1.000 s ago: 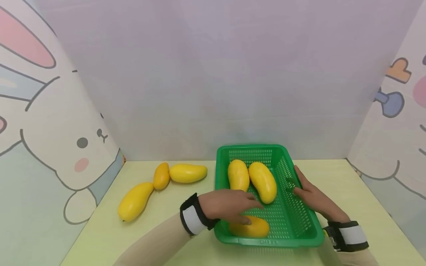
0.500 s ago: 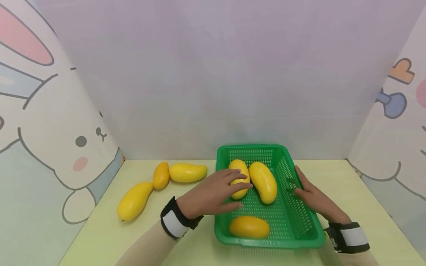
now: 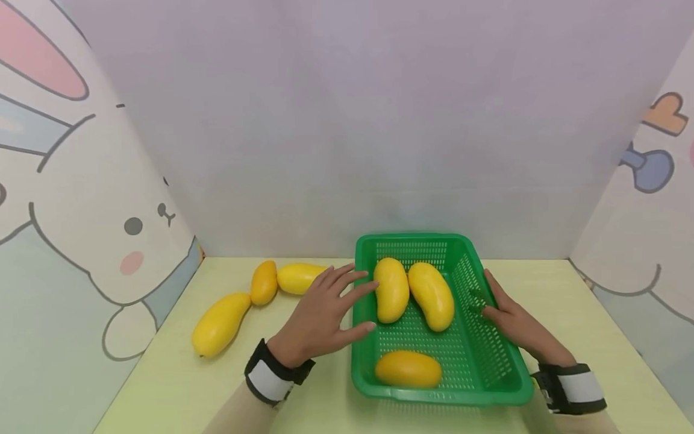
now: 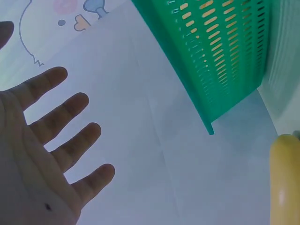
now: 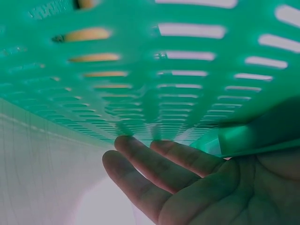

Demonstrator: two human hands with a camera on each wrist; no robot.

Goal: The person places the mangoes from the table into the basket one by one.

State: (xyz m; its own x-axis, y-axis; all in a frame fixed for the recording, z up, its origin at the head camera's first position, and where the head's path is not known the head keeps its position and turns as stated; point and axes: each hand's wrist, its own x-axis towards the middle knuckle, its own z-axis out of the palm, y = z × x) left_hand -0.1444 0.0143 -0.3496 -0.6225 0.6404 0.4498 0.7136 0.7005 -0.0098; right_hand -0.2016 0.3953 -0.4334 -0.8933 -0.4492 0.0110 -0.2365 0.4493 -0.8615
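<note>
Leftward and out from above the fruit inside, the left hand [image 3: 320,316] has moved; half a second ago its fingers covered part of a yellow fruit, and now the fingertips overlap the basket's left rim. Its grip is wide, fingers straight and spread, and the left wrist view shows them apart from the basket wall. The right hand [image 3: 523,325] stays where it was, pinching the right wall of the green basket [image 3: 441,396], thumb over the rim and fingers outside beneath it.

Pale table [image 3: 564,313] runs from the basket's right side toward the side wall, and another stretch lies left of the basket, under the left hand. The basket's far rim is near the back wall [image 3: 347,120]; whether they touch cannot be told.

Within the basket, a left yellow fruit [image 3: 391,290] and a curved yellow fruit [image 3: 432,296] lie side by side toward the back; an orange fruit [image 3: 408,369] lies crosswise by the near wall. Outside, left on the table, are a large yellow fruit [image 3: 219,324], a small orange fruit [image 3: 264,283] and a partly hidden yellow fruit [image 3: 296,278].
</note>
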